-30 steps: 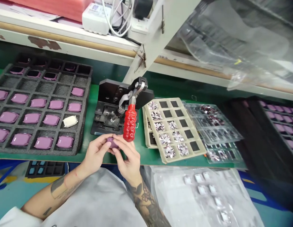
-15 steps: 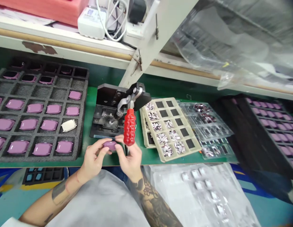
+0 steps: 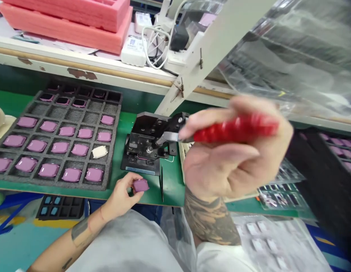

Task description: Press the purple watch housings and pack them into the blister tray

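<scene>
My left hand [image 3: 126,194] pinches a small purple watch case [image 3: 141,185] between thumb and fingers, just in front of the black clamp fixture [image 3: 148,139]. Raised and close to the camera, my right hand [image 3: 232,162] is on the fixture's red lever handle [image 3: 234,128]. Its fingers curl behind the handle, and the thumb lies below it; motion blurs the hand. A thin purple edge shows low in the fixture, under the black plate. To the left, a grey foam tray [image 3: 114,166] holds rows of purple cases and one cream-coloured case [image 3: 99,152].
A white shelf [image 3: 130,73] with pink foam [image 3: 79,36] and a white cable runs across the back, with a slanted post [image 3: 198,56]. Clear plastic trays [image 3: 283,196] of small parts lie at right, partly behind my arm. Purple cases fill another dark tray at far right.
My right hand has left the watch case and swung the red handle up toward the camera. My left hand keeps the case. The view has shifted, moving the scene rightward and down.
</scene>
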Action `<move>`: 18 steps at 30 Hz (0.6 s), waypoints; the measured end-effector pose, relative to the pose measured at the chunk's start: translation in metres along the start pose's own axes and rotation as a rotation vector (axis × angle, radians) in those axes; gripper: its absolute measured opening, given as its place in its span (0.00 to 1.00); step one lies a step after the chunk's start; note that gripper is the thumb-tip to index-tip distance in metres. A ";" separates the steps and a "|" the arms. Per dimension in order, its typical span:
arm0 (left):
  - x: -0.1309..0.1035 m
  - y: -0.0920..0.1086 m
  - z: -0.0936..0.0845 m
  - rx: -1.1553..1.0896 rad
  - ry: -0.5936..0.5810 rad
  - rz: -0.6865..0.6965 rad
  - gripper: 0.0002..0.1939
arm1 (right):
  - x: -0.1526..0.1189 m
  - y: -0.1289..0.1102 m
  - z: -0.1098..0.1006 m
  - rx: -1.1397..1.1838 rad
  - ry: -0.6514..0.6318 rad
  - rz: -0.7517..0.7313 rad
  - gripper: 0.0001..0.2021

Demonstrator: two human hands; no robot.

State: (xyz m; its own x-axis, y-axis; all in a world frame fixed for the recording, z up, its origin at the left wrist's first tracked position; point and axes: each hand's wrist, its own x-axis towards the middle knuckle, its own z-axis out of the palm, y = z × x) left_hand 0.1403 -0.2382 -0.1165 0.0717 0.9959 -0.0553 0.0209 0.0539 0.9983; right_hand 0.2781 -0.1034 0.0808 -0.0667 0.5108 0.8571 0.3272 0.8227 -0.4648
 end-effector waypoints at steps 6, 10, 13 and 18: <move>-0.020 0.018 -0.013 0.166 0.062 0.145 0.18 | -0.084 0.008 -0.014 -0.013 0.188 0.029 0.14; -0.030 0.026 -0.019 0.317 0.070 0.299 0.23 | -0.173 0.030 -0.017 -0.137 -0.392 0.186 0.18; -0.028 0.027 -0.015 0.372 0.053 0.405 0.24 | -0.193 0.049 -0.002 -0.385 -0.655 0.206 0.21; -0.029 0.040 -0.010 0.415 0.064 0.544 0.27 | -0.177 0.070 0.020 -0.485 -0.816 0.270 0.19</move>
State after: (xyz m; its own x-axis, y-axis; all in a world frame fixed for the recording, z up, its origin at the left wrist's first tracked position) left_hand 0.1290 -0.2646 -0.0745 0.1215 0.8766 0.4657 0.3799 -0.4745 0.7940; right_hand 0.2941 -0.1317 -0.1081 -0.5030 0.8317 0.2351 0.7658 0.5550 -0.3249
